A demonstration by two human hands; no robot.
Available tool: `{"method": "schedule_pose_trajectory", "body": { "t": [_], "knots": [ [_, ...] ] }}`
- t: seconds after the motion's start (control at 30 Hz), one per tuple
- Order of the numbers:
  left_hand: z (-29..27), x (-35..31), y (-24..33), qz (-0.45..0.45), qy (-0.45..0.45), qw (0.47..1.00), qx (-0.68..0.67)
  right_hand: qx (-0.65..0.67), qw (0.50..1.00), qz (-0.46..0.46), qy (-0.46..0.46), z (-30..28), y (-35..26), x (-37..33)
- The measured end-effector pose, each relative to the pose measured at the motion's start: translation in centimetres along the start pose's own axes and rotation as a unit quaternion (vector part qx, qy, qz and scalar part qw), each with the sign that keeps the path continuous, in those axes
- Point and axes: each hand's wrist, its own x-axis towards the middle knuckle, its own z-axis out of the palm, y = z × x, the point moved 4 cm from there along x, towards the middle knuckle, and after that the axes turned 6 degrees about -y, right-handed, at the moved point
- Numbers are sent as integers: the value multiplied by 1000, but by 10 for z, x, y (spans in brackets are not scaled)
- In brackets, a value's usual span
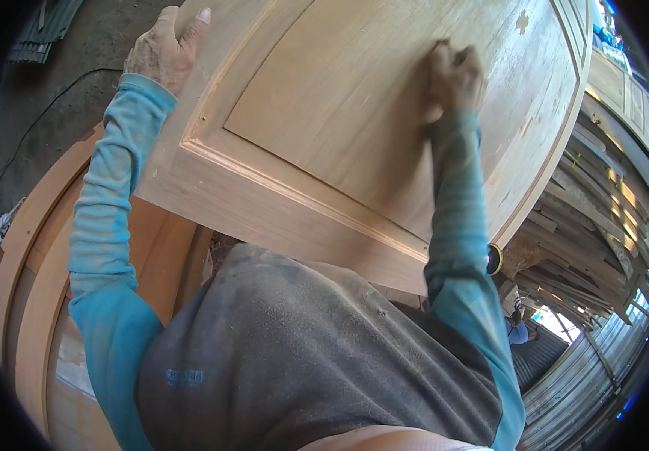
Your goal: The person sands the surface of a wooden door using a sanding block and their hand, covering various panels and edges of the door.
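Observation:
A pale wooden door [369,98] with a raised panel and moulded frame lies flat in front of me. My left hand [161,51] grips its left edge, the thumb laid on top of the face and the other fingers partly hidden over the side. Over the right part of the panel, my right hand [456,79] presses down with its fingers bent together. That hand is slightly blurred by motion, and whatever lies under its fingers is hidden. A darker patch of filler or bare wood [522,22] marks the panel beyond it.
More wooden doors or frames [35,301] lean low on the left. To the right are stacked timber boards [587,210] and corrugated metal sheets [580,383]. A dark cable [58,94] crosses the floor at far left. Another person [520,331] is partly visible at lower right.

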Motion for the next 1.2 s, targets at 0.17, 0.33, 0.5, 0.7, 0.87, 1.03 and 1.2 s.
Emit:
{"method": "schedule_pose_trajectory", "body": {
  "t": [0.17, 0.33, 0.5, 0.7, 0.87, 1.03, 1.2],
  "knots": [
    [8, 2, 3, 71, 29, 996, 37, -62, 998, -4, -2, -6, 20, 67],
    [6, -7, -3, 57, 79, 995, 29, 63, 990, -125, -24, 7, -24, -190],
    [8, -7, -1, 48, 67, 996, 28, 43, 996, -59, -46, -4, -14, -70],
    [4, 7, 16, 73, 70, 994, 40, -3, 1000, 15, -7, -12, -8, 106],
    [0, -3, 4, 44, 46, 998, 17, 61, 984, -165, -36, 14, -11, -111],
    [3, -8, 11, 53, 48, 997, 23, 18, 997, -76, -11, -19, 45, -48],
    [-2, 7, 39, 75, 25, 996, 30, -132, 988, 31, 76, -52, 118, 193]
  ]
}}
